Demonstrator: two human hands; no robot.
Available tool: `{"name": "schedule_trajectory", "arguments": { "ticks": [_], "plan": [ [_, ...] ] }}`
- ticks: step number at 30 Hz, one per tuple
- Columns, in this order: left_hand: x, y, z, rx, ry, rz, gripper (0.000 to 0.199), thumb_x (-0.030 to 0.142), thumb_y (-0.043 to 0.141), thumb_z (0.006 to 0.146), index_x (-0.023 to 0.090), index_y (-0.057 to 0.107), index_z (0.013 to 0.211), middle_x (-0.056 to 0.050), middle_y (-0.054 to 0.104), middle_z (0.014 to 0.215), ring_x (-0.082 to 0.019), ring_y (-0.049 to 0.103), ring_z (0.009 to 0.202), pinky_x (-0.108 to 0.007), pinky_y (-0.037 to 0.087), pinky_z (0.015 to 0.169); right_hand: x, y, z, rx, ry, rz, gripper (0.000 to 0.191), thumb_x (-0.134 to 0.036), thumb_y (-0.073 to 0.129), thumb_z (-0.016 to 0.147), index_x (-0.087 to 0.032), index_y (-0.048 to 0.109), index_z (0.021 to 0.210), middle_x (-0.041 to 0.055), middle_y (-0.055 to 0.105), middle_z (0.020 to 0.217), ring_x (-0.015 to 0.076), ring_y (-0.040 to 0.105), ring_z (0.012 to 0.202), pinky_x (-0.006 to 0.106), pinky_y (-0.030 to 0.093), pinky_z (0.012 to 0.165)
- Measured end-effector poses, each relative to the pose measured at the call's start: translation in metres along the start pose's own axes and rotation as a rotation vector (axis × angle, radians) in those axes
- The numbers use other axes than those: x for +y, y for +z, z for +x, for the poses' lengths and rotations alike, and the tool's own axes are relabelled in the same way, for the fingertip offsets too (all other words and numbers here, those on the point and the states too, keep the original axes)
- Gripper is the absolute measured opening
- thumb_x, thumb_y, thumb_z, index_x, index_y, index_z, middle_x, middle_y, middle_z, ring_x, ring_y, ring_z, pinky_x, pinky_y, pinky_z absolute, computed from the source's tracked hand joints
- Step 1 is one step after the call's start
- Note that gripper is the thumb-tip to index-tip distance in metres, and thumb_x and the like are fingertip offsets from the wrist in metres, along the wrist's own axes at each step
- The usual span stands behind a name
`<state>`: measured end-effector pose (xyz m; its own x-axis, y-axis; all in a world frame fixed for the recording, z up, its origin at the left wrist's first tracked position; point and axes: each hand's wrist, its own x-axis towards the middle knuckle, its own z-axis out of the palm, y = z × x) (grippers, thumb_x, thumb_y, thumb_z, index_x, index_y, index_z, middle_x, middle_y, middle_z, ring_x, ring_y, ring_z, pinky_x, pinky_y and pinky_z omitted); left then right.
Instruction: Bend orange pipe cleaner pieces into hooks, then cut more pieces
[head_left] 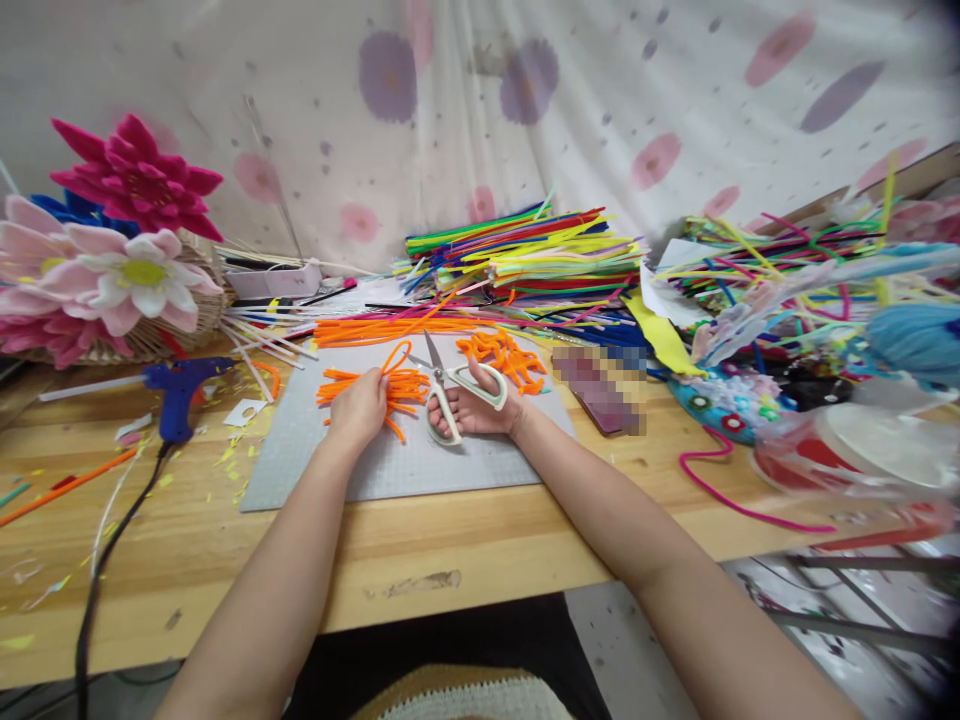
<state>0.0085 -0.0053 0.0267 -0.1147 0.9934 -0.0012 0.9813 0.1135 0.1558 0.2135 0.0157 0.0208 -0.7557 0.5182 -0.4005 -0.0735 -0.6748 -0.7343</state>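
Over a grey cutting mat [300, 460], my left hand [361, 408] is closed on a bundle of orange pipe cleaners [409, 385], with one bent into a loop above the fingers. Just to its right, my right hand [480, 405] holds scissors [442, 400] by their pale handles. The scissor blades are spread apart and point up and left, beside the bundle's right end. A pile of short, bent orange pieces [504, 360] lies on the mat behind my right hand. Long orange pipe cleaners [360, 332] lie along the mat's back edge.
A blue glue gun [178, 395] with a black cord stands at the left, near felt-like flowers [142, 275]. Colourful pipe cleaner bundles [525, 250] are heaped at the back. A partly blurred phone-like object [596, 390] lies right of the mat. A plastic-wrapped tub [862, 450] sits far right.
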Motion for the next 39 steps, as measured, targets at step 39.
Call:
{"name": "schedule_trajectory", "arguments": {
  "ticks": [39],
  "plan": [
    [-0.008, -0.010, 0.005, 0.082, -0.009, -0.049, 0.034, 0.034, 0.023, 0.090, 0.024, 0.054, 0.100, -0.006, 0.064, 0.099, -0.021, 0.059, 0.090, -0.029, 0.038, 0.067, -0.001, -0.005, 0.008, 0.169, -0.256, -0.281, 0.042, -0.058, 0.037, 0.082, -0.018, 0.049, 0.082, -0.0038, 0.043, 0.057, 0.0086, 0.041, 0.048, 0.021, 0.034, 0.047]
  ]
}}
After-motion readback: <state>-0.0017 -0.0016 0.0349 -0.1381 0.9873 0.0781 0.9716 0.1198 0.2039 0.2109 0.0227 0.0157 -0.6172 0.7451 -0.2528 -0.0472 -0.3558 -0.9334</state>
